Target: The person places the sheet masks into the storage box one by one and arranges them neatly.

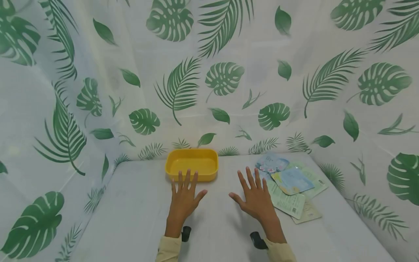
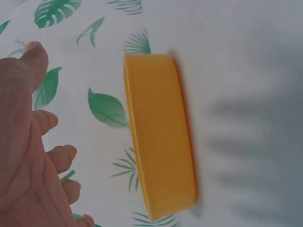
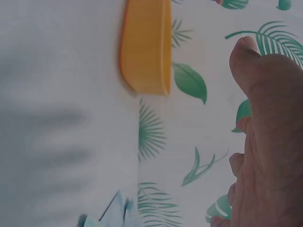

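My left hand (image 1: 185, 201) hovers palm down with its fingers spread, just in front of a yellow rectangular tub (image 1: 191, 178). In the left wrist view the tub (image 2: 158, 137) stands apart from the fingers. The right hand (image 1: 256, 199), likewise spread and holding nothing, is beside a loose pile of flat sachets. On top of that pile lies a blue and yellow sachet (image 1: 292, 181); a blue floral sachet (image 1: 272, 162) is behind it, and a pale green sachet (image 1: 288, 199) lies nearer me. A beige sachet (image 1: 307, 213) is partly covered.
A white table (image 1: 137, 207) carries everything. Walls of white cloth (image 1: 239, 127) printed with green leaves rise along its back and both sides. Each wrist bears a black camera mount, one by the left sleeve and one by the right.
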`<state>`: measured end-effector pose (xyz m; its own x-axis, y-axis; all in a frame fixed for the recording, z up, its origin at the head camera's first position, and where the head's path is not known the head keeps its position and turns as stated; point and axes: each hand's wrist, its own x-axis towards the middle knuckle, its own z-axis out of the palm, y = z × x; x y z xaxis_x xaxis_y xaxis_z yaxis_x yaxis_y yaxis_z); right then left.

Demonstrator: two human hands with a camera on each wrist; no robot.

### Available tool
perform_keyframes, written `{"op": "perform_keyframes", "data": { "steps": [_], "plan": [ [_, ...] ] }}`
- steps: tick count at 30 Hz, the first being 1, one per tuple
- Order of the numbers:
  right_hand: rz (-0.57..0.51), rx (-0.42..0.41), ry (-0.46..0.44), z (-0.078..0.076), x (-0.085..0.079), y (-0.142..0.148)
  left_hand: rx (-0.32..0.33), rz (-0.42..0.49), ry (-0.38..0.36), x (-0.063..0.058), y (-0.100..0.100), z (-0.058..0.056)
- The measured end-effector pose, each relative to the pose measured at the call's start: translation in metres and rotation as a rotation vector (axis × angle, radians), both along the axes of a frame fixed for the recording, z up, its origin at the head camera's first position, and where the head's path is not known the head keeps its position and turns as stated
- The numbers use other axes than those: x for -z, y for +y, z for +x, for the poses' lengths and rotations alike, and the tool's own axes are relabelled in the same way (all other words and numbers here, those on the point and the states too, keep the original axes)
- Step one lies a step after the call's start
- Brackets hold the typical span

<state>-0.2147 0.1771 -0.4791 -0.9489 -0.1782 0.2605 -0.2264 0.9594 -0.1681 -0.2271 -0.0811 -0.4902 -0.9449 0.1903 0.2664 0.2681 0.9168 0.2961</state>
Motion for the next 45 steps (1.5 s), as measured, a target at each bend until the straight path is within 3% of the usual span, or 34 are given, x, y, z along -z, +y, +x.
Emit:
{"op": "perform_keyframes", "data": {
  "steps": [4, 7, 10, 13, 16, 19, 27, 30, 34, 39, 45],
  "plan": [
    [-0.084, 0.019, 0.008, 0.003, 0.003, 0.008, 0.031, 0.101, -0.031, 0.005, -0.004, -0.011],
    [-0.173, 0.053, 0.069, 0.009, 0.012, 0.014, 0.019, 0.242, -0.082, 0.014, -0.013, -0.022],
    [-0.268, 0.103, 0.103, 0.018, 0.025, 0.023, -0.033, 0.363, -0.106, 0.026, -0.027, -0.032],
    [-0.337, 0.156, 0.063, 0.03, 0.038, 0.033, -0.106, 0.442, -0.08, 0.034, -0.041, -0.04],
    [-0.362, 0.211, -0.013, 0.041, 0.049, 0.042, -0.178, 0.471, -0.051, 0.038, -0.053, -0.048],
    [-0.367, 0.262, -0.088, 0.049, 0.054, 0.05, -0.221, 0.477, -0.078, 0.038, -0.062, -0.058],
    [-0.322, 0.29, -0.223, 0.058, 0.063, 0.065, -0.171, 0.456, -0.146, 0.039, -0.07, -0.081],
    [-0.327, 0.284, -0.244, 0.062, 0.065, 0.066, -0.203, 0.472, -0.159, 0.042, -0.07, -0.082],
    [-0.325, 0.29, -0.258, 0.066, 0.066, 0.063, -0.231, 0.49, -0.117, 0.046, -0.07, -0.071],
    [-0.312, 0.306, -0.276, 0.071, 0.07, 0.061, -0.178, 0.463, -0.048, 0.051, -0.056, -0.057],
    [-0.307, 0.322, -0.29, 0.07, 0.071, 0.066, -0.106, 0.479, -0.024, 0.048, -0.026, -0.042]
  ]
}}
